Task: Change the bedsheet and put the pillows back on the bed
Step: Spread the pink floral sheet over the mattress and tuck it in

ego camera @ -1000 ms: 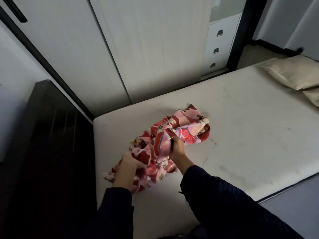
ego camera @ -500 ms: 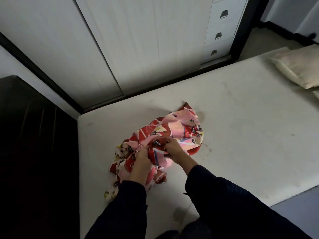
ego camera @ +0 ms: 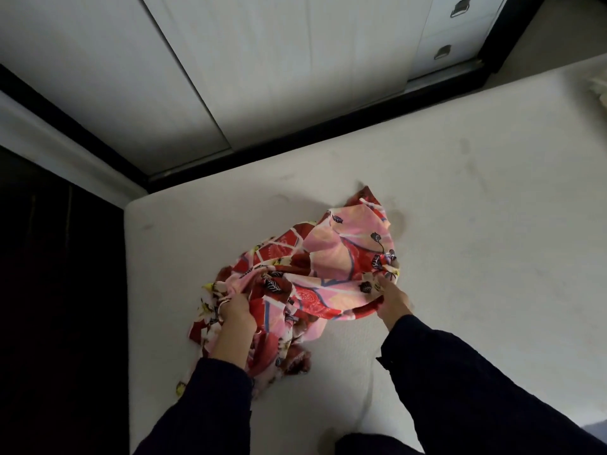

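A bunched red and pink patterned bedsheet [ego camera: 331,257] lies on the bare white mattress [ego camera: 476,205], near its left corner. My left hand [ego camera: 235,318] is closed on a gathered fold at the sheet's left side. My right hand [ego camera: 391,298] grips the sheet's right edge. The two hands are spread apart, with the fabric stretched between them. Only the corner of one cream pillow [ego camera: 599,88] shows at the right edge of the view.
A dark bed frame or floor [ego camera: 59,290] lies left of the mattress. White wardrobe doors [ego camera: 262,60] and a drawer unit with metal handles [ego camera: 460,9] stand just beyond the bed's far side, behind a black base strip.
My hands moved apart from the middle of the sheet, the right one out to its right edge, and the fabric opened wider. The view tilted down and closer, cutting off most of the pillows.
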